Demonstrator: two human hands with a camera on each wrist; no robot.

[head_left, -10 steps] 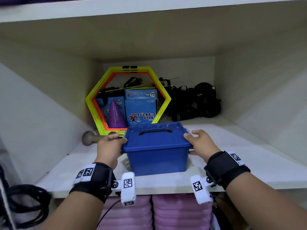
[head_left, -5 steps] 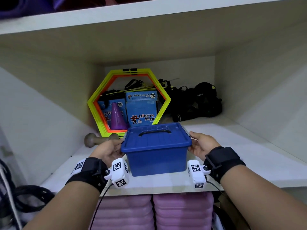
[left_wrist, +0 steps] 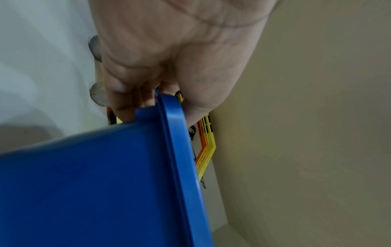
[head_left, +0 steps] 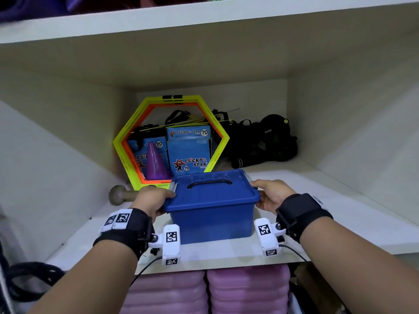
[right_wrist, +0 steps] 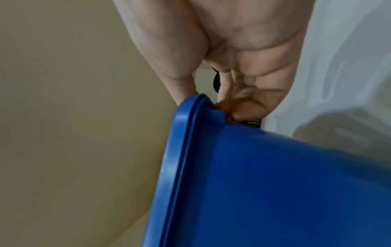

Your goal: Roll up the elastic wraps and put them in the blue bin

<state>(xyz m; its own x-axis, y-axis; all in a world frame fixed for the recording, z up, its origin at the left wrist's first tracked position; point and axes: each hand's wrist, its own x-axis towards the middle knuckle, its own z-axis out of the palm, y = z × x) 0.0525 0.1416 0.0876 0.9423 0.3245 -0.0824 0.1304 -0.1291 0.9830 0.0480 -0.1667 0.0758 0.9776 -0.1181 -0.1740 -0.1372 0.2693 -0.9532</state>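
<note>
Blue bin [head_left: 210, 219], lid on, sits on a white shelf [head_left: 306, 232] before yellow hexagon rings [head_left: 131, 141]. Left hand [head_left: 151, 199] and right hand [head_left: 273, 196] grip its rim. Left wrist view: fingers [left_wrist: 127, 100] curl under the rim. Right wrist view: fingers [right_wrist: 243, 110] hook beneath the rim.

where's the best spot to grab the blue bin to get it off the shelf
Probably the lid rim at its two short ends, a hand from each side, as the left hand and right hand grip the bin now: the lip overhangs, so fingers hook under.
</note>
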